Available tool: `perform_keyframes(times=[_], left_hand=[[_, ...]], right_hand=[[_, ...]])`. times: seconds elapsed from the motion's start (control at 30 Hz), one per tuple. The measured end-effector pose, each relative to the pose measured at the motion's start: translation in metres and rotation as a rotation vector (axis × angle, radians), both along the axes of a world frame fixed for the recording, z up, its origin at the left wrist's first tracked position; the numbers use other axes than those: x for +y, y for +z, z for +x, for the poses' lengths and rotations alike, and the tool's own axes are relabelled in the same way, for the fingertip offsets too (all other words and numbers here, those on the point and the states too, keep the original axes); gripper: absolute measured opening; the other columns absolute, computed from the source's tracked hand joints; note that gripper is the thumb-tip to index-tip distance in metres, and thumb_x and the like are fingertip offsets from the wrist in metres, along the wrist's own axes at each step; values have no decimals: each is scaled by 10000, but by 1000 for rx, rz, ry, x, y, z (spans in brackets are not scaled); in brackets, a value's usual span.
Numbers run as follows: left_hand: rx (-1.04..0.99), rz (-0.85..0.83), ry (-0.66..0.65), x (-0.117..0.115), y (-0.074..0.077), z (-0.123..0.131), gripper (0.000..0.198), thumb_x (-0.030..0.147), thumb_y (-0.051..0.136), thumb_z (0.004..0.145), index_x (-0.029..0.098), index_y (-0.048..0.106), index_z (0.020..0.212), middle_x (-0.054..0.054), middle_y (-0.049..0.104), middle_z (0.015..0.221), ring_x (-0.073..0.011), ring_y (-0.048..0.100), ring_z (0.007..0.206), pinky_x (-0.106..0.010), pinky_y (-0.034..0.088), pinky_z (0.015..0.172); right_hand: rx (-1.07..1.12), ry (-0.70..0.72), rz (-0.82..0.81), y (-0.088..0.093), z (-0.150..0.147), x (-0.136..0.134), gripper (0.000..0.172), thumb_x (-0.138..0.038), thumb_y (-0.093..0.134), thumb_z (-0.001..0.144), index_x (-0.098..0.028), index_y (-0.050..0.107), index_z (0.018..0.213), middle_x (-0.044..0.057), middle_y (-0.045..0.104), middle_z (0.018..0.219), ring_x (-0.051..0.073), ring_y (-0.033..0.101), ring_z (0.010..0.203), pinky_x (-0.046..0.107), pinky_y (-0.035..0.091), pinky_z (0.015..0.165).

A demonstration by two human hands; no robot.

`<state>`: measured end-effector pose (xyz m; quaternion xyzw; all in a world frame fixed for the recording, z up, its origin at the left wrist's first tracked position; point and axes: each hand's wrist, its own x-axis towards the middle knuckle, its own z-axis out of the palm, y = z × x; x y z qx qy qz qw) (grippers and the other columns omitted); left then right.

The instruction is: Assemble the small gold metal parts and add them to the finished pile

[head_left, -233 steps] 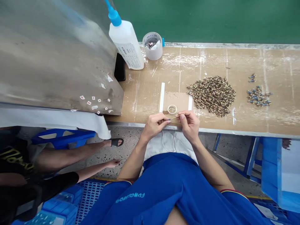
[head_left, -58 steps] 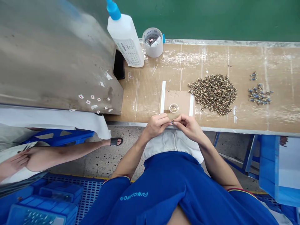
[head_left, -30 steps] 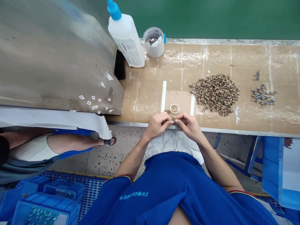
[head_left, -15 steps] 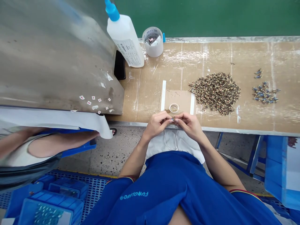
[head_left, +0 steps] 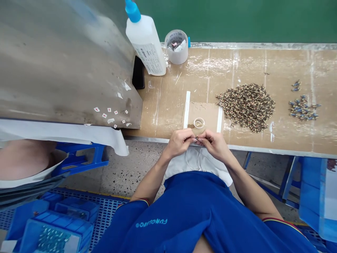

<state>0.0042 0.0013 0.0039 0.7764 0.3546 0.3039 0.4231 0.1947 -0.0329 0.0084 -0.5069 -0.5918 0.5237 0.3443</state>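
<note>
At the table's front edge my left hand (head_left: 181,140) and my right hand (head_left: 212,143) meet fingertip to fingertip. Both are closed in a pinch around a tiny gold-and-dark metal piece (head_left: 196,138), mostly covered by the fingers. Just beyond them a small round clear dish (head_left: 199,122) with something thin and yellowish in it sits on a cardboard square (head_left: 204,109) edged with white tape. To the right lies a large heap of small brass-and-dark metal pieces (head_left: 246,107). Farther right is a smaller cluster of similar pieces with blue parts (head_left: 303,108).
A white bottle with a blue cap (head_left: 147,45) and a tape-roll cup of scraps (head_left: 177,47) stand at the back left. A thin stick (head_left: 178,78) and a black phone-like object (head_left: 138,73) lie nearby. A metal box (head_left: 65,70) borders the left; another person (head_left: 23,160) sits there.
My hands have drawn slightly toward my body, still pinched together. The view has shifted a little. The other person's arm at the left has pulled back.
</note>
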Motion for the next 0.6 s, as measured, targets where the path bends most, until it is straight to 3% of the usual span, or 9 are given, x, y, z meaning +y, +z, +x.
perform_keyframes(times=[0.23,0.4,0.5,0.57,0.6], left_hand=[[33,33,10,-2,-1,-1,269,219,535,974,172,556,709,-8,576,680,-136,530,639,-255,405,621],[70,-4,60,-1,0,6,266,253,522,985,162,612,752,-34,624,727,-150,579,703,-263,452,671],[61,-121,69,-5,20,-6,199,320,580,963,156,693,977,-65,709,870,-156,638,754,-265,499,677],[20,-206,51,-15,42,-32,289,391,630,933,178,696,1116,-77,747,946,-168,680,766,-265,529,644],[-7,-230,50,-21,53,-50,281,411,638,926,186,718,1076,-72,754,906,-179,700,773,-276,551,656]], right_hand=[[-34,-10,27,-3,-1,1,140,-281,551,927,-214,635,838,32,728,720,195,706,672,299,536,640],[78,-80,-70,-6,-8,2,226,-428,618,909,-208,641,861,37,738,734,181,707,670,292,559,624],[160,-136,-98,2,-6,-2,325,-522,647,881,-198,639,860,44,736,716,174,702,650,292,572,605],[145,-230,-59,10,12,-5,343,-538,655,870,-196,645,858,45,733,706,172,696,629,294,574,594],[110,-312,-18,13,27,-6,338,-535,665,862,-197,650,859,44,733,709,172,694,624,298,576,596]])
